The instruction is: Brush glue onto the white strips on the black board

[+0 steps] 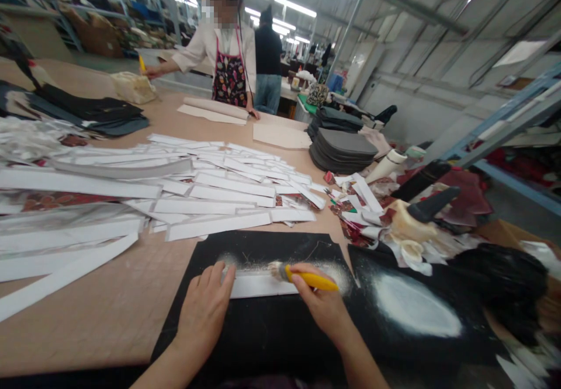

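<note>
A white strip [258,287] lies across a black sheet [263,330] in front of me. My left hand [205,298] rests on the strip's left end, its fingers lying flat and close to one another. In my right hand [318,295] is a yellow-handled brush [313,278], gripped between thumb and fingers. The brush's bristles point left and touch the strip's upper edge near its middle. Whitish residue marks the black sheet along that edge.
Many white strips [232,187] spread beyond the sheet. Dark stacked pieces [344,149] and scraps [363,202] sit at the right, near a second black sheet with a white patch [416,307]. Across the table, a person in a patterned apron [229,76] holds a yellow-handled tool.
</note>
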A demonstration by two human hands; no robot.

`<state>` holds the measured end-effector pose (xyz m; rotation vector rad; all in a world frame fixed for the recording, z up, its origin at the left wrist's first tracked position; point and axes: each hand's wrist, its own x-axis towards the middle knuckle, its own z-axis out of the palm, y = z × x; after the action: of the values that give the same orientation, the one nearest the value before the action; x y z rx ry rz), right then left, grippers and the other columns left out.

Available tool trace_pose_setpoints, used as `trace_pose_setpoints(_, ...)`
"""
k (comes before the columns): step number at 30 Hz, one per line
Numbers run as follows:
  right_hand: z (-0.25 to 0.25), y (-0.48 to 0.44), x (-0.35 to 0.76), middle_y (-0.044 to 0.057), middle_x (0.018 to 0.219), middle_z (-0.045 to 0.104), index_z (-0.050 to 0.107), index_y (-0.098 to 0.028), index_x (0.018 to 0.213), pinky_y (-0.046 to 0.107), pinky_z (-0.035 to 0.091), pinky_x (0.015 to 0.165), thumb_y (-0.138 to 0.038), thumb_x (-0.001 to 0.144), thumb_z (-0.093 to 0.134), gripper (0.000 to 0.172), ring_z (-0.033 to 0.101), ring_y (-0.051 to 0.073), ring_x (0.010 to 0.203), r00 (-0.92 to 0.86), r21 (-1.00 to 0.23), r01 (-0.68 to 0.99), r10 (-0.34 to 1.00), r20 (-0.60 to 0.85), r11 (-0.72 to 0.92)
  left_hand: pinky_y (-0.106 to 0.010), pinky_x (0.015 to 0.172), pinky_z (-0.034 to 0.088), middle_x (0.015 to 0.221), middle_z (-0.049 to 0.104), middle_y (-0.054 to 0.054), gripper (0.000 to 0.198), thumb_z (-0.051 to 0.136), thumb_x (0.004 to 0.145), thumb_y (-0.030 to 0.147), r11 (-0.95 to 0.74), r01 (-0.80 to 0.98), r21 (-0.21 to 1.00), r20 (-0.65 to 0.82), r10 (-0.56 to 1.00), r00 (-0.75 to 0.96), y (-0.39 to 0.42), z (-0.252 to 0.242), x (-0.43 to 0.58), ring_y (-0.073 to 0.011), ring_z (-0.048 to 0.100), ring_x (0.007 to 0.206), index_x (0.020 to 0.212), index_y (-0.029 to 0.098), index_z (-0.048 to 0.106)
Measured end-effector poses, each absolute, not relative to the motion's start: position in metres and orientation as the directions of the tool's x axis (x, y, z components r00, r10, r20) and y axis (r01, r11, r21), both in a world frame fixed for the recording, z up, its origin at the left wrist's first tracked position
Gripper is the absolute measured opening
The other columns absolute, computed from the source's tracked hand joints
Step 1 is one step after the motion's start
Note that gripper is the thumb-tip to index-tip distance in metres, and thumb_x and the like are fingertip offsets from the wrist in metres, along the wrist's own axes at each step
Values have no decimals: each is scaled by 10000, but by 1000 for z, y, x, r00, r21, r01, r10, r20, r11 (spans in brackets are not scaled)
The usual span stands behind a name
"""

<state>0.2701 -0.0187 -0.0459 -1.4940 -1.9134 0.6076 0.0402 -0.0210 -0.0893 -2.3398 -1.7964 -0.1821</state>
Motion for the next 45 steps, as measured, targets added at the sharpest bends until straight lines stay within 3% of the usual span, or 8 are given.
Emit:
trace_pose_setpoints(3,-62,-10,268,12,811,696,652,-215,847,222,495,712,-369,834,462,246,646,148,770,-30,-759,648,998,56,62,-427,919,388,1242,533,-113,394,401,781,-4,-297,955,-9,335,899,283,-23,-97,39,-280,445,1172,1018,191,647)
trace_pose_setpoints(9,-58,-9,358,100,620,639,650,-152,779,366,470,598,-420,759,411,359,630,277,640,399,-500,811,912,95,-302,-511,1062,198,1381,399,-109,391,483,761,70,-259,952,163,375,909,183,-21,-104,36,-304,272,1311,1103,199,622)
trace_pose_setpoints(14,-56,-26,368,48,757,677,629,-213,831,278,476,670,-465,815,373,359,643,199,727,148,-505,861,981,125,-65,-528,1032,239,1427,304,-150,488,554,767,180,-172,966,193,352,931,95,-12,-107,26,-331,235,1322,1252,201,506)
trace_pose_setpoints(19,-44,-16,374,51,575,620,622,-208,833,306,425,496,-475,814,370,367,605,234,547,264,-288,936,945,196,-201,-537,997,284,1426,267,-207,484,495,802,137,-70,988,138,364,931,15,-16,-102,17,-362,214,1321,1284,141,456)
trace_pose_setpoints(28,-39,29,221,13,874,665,618,-234,888,274,459,761,-378,832,493,198,605,168,818,-485,-626,627,861,152,464,-442,1026,286,1290,499,-93,454,435,888,402,-526,820,228,251,845,472,-68,-129,81,-267,422,1190,1271,158,438)
trace_pose_setpoints(35,-33,51,144,21,742,650,632,-198,835,306,386,764,-231,835,545,94,572,164,756,-778,-290,589,626,49,754,-514,1020,255,1271,484,-140,569,283,905,514,-534,789,304,169,845,507,-66,-127,81,-321,382,1185,1237,89,465)
trace_pose_setpoints(39,-32,49,138,-2,725,640,614,-214,808,283,368,749,-279,834,554,93,557,143,713,-841,-296,494,536,78,818,-509,1017,263,1291,463,-145,567,328,893,518,-547,775,315,145,835,531,-64,-120,77,-314,346,1211,1249,94,454)
trace_pose_setpoints(45,-36,53,145,35,759,650,618,-192,858,302,385,757,-265,872,467,168,577,175,752,-717,-214,652,683,139,728,-518,1008,255,1260,482,-143,566,255,910,509,-559,776,290,170,829,534,-65,-123,77,-316,378,1181,1234,101,477)
